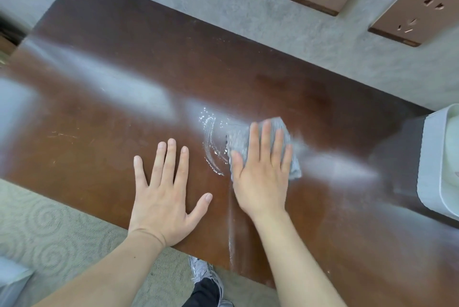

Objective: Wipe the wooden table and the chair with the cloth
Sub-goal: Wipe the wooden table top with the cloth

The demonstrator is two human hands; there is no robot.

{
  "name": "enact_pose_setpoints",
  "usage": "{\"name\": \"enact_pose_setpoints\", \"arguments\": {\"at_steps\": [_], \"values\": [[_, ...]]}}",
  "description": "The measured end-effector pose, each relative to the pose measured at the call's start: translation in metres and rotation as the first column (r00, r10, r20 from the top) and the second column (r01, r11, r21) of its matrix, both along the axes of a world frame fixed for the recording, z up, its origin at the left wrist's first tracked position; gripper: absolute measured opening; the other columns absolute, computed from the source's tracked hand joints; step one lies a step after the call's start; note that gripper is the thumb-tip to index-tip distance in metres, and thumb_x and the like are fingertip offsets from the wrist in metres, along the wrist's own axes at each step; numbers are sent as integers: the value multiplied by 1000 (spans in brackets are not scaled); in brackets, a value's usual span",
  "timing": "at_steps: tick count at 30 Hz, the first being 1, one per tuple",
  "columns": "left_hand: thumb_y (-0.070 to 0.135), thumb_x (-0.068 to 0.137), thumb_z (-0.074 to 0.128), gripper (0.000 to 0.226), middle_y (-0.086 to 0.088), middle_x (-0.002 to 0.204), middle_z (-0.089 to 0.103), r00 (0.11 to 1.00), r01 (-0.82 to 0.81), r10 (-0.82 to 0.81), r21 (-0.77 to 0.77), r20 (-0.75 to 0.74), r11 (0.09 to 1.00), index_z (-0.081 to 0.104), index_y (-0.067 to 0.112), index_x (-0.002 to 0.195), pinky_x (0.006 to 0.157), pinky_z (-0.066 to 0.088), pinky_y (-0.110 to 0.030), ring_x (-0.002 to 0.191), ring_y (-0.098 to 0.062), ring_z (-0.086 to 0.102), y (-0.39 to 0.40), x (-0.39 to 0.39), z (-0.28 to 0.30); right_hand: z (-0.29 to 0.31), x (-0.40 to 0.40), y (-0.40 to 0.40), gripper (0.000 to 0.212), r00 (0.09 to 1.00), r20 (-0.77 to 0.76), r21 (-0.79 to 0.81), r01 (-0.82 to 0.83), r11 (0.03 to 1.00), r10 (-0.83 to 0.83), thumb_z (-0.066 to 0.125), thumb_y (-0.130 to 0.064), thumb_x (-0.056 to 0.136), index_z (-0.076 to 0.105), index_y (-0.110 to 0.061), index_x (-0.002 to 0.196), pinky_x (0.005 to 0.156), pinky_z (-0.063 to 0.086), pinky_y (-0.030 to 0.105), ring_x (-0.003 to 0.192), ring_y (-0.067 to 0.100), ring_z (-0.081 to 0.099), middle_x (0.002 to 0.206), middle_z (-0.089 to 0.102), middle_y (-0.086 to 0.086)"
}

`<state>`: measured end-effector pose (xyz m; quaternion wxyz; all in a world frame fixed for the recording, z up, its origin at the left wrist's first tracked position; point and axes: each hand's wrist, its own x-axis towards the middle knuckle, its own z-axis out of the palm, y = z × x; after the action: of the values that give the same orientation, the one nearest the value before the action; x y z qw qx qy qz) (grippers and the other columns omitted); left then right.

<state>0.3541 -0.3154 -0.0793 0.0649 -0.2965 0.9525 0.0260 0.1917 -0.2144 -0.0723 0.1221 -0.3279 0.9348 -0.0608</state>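
Right hand (260, 177) flat on the grey cloth (238, 140), fingers (264, 137) straight and spread wide to press it down over a broad patch of the wooden counter (111, 63). Left hand (165, 197) beside it, palm down on bare wood, fingers splayed and holding nothing, probably bracing the lean forward. Wet curved streaks (211, 142) just left of the cloth, marking the wiped area. White container (432, 157) at the right end, near the cloth. Two wall sockets (419, 11) above. No chair in view, so likely not yet wiped.
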Motion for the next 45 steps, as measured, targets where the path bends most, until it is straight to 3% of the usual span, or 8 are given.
{"name": "enact_pose_setpoints", "arguments": {"at_steps": [5,9,12,18,22,29,36,45], "values": [[68,92,30,93,-21,166,15,1000,1,-1,0,-9,1000,27,2,157,117,14,-70,155,-35,11,-1,1,-1,-5,-89,-91,67,1000,23,9,-18,1000,18,21,-50,104,-1,-19,159,123,-9,48,153,29,-12,168,-8,4],[69,92,29,93,-20,167,16,1000,-7,7,2,-9,1000,27,3,158,118,13,-69,155,-34,12,0,1,0,-2,-95,-94,63,993,62,-8,-102,995,102,19,-46,104,-1,-22,159,123,-10,46,153,25,-14,168,-9,2],[69,92,28,93,-19,167,16,1000,-8,8,6,-16,1000,27,3,157,118,12,-69,155,-34,13,0,1,0,-1,-60,-48,65,993,30,-23,-112,993,112,22,-47,104,2,-22,160,124,-6,45,154,24,-10,168,-5,2],[65,93,29,89,-20,166,18,1000,-11,12,8,-16,1000,29,3,157,117,13,-69,155,-33,14,0,0,0,-4,93,84,66,997,-9,29,82,996,-82,25,-47,102,22,-12,157,120,18,54,153,33,16,166,18,11],[60,96,27,84,-19,166,18,1000,-25,25,20,-18,999,28,4,158,117,12,-69,155,-33,14,0,0,1,-7,134,93,67,990,-39,75,136,988,-133,31,-48,100,34,-7,153,117,24,59,149,39,23,163,24,16],[59,96,26,83,-20,166,16,999,-28,29,23,-24,999,27,4,158,118,11,-69,155,-33,13,0,0,1,-5,38,6,70,995,-69,-7,68,998,-68,34,-50,100,20,-13,158,123,10,53,153,35,13,165,18,13],[60,97,24,82,-18,167,15,999,-30,31,17,-40,999,25,5,159,118,11,-68,156,-31,10,0,1,0,-9,-72,-77,69,994,-19,22,111,994,-111,20,-52,104,0,-16,159,123,-5,50,154,30,-9,168,-5,7],[60,97,22,82,-17,167,15,997,-47,49,27,-65,999,23,7,159,119,9,-67,156,-30,9,1,2,-3,-5,92,54,69,980,-52,-29,192,981,-193,33,-47,102,13,-14,159,124,8,51,154,31,6,167,11,11]]}}
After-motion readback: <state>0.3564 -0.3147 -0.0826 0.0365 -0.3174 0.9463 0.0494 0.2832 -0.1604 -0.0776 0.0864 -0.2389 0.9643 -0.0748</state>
